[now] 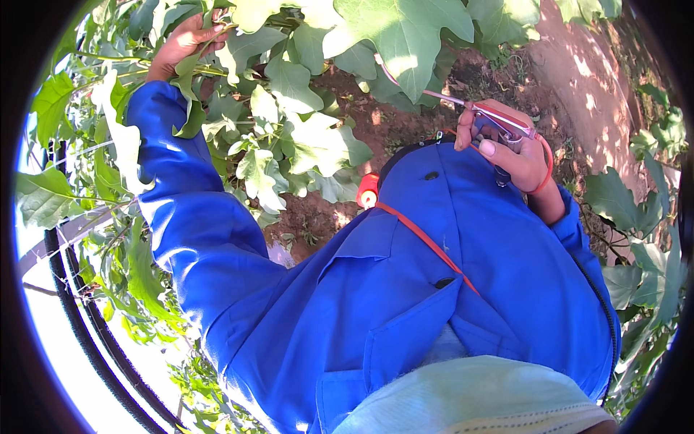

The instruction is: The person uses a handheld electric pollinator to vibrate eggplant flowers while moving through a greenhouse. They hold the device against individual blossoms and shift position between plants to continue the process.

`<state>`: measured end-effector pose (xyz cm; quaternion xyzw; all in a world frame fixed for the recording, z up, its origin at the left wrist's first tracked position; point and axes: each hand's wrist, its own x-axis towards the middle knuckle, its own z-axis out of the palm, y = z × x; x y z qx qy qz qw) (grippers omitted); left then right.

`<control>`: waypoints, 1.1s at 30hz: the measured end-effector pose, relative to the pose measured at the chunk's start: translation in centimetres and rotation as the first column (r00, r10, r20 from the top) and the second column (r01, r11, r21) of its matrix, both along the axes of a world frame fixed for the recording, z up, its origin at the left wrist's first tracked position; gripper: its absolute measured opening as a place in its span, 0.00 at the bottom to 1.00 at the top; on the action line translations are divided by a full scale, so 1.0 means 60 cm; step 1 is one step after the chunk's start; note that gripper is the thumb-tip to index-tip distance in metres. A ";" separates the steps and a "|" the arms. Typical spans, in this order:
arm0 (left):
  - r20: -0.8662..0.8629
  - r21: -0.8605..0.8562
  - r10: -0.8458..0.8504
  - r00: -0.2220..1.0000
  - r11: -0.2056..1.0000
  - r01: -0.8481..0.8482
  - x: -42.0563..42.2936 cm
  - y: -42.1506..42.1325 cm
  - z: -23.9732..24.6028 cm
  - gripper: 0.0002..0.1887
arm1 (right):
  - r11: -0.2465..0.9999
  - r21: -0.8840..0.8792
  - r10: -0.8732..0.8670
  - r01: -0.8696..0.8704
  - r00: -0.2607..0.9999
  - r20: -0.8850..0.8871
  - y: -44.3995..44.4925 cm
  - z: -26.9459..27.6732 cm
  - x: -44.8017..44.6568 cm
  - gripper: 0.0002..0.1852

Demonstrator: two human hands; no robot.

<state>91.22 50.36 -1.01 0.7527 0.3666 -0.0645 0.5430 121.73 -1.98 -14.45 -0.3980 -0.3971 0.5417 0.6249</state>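
At the upper left, my left hand (187, 43) is raised among lobed green leaves, its thumb and fingers closed on a thin plant stem (230, 26). Leaves partly cover the wrist. My right hand (512, 144) is in front of the torso at the right, gripping a hand tool (501, 119) with a slim metal shaft and a partly see-through body. The shaft points up and left, and a large leaf (404, 38) hides part of it. A red cord loops round the right wrist. A red cylindrical object (368, 190) hangs beside the blue coat, near an orange-red strap (423, 233).
Dense leafy plants (293, 130) stand in front and at the left, with more foliage (645, 260) at the right. Reddish soil (574, 97) lies beneath. Dark hoses or cables (81, 320) and thin strings run along the left side. A pale green face mask (471, 396) shows at the bottom.
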 end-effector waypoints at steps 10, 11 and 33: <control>0.456 0.130 0.022 0.890 0.987 -0.091 -0.076 0.096 -0.025 0.14 | 0.999 -0.041 -0.001 0.001 1.000 0.014 0.003 -0.008 -0.007 0.22; 0.466 0.030 0.017 0.885 0.999 -0.035 -0.083 0.101 -0.025 0.13 | 0.999 -0.036 0.015 -0.014 1.000 0.015 0.004 -0.008 -0.008 0.23; 0.010 0.455 0.231 0.973 0.865 -0.210 -0.085 0.158 -0.037 0.15 | 0.999 -0.038 0.025 -0.024 0.999 0.024 -0.003 -0.020 -0.015 0.23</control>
